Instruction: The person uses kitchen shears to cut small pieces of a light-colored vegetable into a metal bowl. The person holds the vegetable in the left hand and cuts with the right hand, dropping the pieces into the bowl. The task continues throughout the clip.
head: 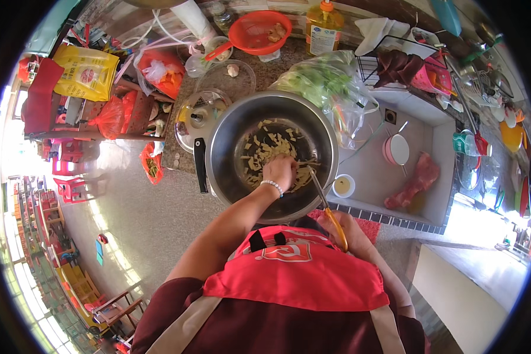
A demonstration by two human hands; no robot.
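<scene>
A large stainless steel basin (223, 132) is in front of me, with many pale cut food pieces (265, 146) spread over its bottom. My left hand (281, 172), with a beaded bracelet at the wrist, reaches down inside it. The fingers are closed on pale strips (309, 163) that stick out to their right; the fingertips are hidden. My right hand (343, 228) is at the basin's near right edge, gripping scissors (335, 228) with yellow-orange handles. Their blades cross the rim, and the tips are close beside the strips.
Left of the basin are a metal lid (201, 117) and a black handle (200, 163). Behind stand a red strainer (259, 33), a bottle of yellow liquid (323, 31) and a plastic bag of greens (318, 79). The sink (367, 181) at right holds raw meat (416, 181) and bowls.
</scene>
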